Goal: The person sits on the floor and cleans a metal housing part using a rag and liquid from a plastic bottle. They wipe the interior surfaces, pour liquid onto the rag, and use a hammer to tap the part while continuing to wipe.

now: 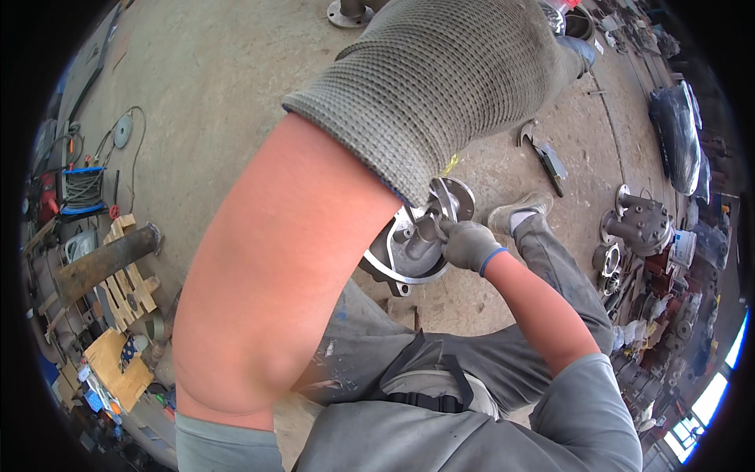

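My left hand [489, 65], in a grey knitted glove, reaches across the top of the view, very near the camera. Its bluish fingertips show at the upper right, beside a round metal part with a clear plastic item; whether they hold anything is hidden. On the floor between my legs stands a metal casting [416, 248], a round open housing with a rim and a bolt lug. My right hand [472, 245], in a grey glove with a blue cuff edge, has its fingers curled on the casting's inner part. A round flange [463, 200] lies behind it, partly covered by my left glove.
A dark metal tool [548, 162] lies on the floor ahead. Bolted metal housings [643, 224] and many parts crowd the right side. On the left are a cable reel [84, 189], a rusty pipe [106, 262] and a wooden pallet [127, 289]. A flanged pipe piece [348, 15] stands at the top.
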### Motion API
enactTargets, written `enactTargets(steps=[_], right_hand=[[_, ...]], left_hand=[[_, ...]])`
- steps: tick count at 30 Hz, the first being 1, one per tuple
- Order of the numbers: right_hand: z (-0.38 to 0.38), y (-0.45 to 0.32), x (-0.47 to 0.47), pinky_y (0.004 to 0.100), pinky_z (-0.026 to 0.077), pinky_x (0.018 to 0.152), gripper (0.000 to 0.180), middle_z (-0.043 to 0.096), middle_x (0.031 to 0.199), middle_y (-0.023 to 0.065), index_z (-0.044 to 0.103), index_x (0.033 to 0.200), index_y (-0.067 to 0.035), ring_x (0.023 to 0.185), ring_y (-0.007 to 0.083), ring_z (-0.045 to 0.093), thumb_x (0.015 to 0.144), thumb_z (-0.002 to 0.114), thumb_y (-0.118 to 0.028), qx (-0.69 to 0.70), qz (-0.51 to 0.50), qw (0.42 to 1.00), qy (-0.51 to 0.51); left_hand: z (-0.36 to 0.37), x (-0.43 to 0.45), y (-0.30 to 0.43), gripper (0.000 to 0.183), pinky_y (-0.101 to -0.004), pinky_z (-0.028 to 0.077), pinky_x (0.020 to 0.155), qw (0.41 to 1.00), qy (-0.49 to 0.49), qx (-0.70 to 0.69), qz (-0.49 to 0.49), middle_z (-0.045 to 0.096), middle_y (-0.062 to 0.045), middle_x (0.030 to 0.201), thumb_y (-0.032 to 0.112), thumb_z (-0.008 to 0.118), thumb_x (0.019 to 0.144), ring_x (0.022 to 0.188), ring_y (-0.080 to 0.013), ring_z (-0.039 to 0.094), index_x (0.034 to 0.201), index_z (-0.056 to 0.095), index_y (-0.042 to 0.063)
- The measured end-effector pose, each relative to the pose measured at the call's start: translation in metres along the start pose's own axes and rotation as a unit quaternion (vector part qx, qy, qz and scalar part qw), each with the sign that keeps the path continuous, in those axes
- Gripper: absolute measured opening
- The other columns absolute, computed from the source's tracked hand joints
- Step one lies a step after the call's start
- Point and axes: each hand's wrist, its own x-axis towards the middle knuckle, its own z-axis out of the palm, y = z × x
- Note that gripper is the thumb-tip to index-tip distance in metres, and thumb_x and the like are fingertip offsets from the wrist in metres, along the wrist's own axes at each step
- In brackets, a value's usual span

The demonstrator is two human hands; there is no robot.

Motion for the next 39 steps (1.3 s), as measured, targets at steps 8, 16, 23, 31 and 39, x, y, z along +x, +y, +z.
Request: enactTargets(steps=[8,16,23,31,39], right_hand=[[-0.044,0.008,0.017,0.0469,0.059,0.091,0.038,0.08,0.105,0.017,0.08,0.108,-0.011,0.103,0.0356,0.076,0.098,0.06,-0.042,0.011,-0.005,0.999,-0.036],[-0.054,-0.016,0.048,0.0428,0.058,0.094,0.035,0.081,0.115,0.0112,0.084,0.111,-0.013,0.109,0.0295,0.077,0.093,0.06,-0.033,-0.263,-0.024,0.964,0.003],[-0.092,0.007,0.034,0.0407,0.056,0.096,0.049,0.076,0.128,0.0172,0.077,0.125,-0.006,0.11,0.033,0.074,0.093,0.073,-0.043,-0.086,-0.13,0.955,-0.254],[-0.045,0.009,-0.005,0.0462,0.058,0.1,0.054,0.075,0.129,0.0144,0.066,0.14,-0.014,0.118,0.0348,0.073,0.091,0.072,-0.035,-0.209,-0.049,0.975,-0.055],[-0.077,0.049,-0.089,0.0226,0.055,0.059,0.048,0.079,0.099,0.0054,0.071,0.137,-0.005,0.077,0.0065,0.07,0.091,0.079,-0.017,0.402,-0.145,0.874,-0.231]], left_hand=[[0.001,0.003,-0.002,0.015,-0.0395,0.059,0.09,1.0,0.002,0.002,0.005,0.071,-0.012,0.093,0.011,0.071,0.095,0.098,-0.0265,0.068,0.109,0.077,0.008],[-0.007,-0.003,0.001,0.015,-0.0396,0.059,0.092,1.0,-0.004,0.005,0.018,0.071,-0.013,0.094,0.01,0.071,0.095,0.099,-0.0266,0.068,0.108,0.077,0.008],[-0.009,-0.003,0.004,0.015,-0.0396,0.059,0.093,1.0,-0.008,-0.004,0.02,0.071,-0.013,0.094,0.009,0.071,0.095,0.1,-0.0267,0.068,0.108,0.077,0.007],[-0.013,-0.005,0.009,0.015,-0.0396,0.059,0.095,1.0,-0.019,-0.011,0.023,0.072,-0.013,0.095,0.009,0.071,0.095,0.102,-0.0268,0.068,0.108,0.077,0.006],[-0.016,0.0,0.013,0.014,-0.0407,0.058,0.101,0.999,0.021,-0.031,0.005,0.072,-0.014,0.095,0.007,0.07,0.095,0.104,-0.0276,0.068,0.106,0.077,0.007]])
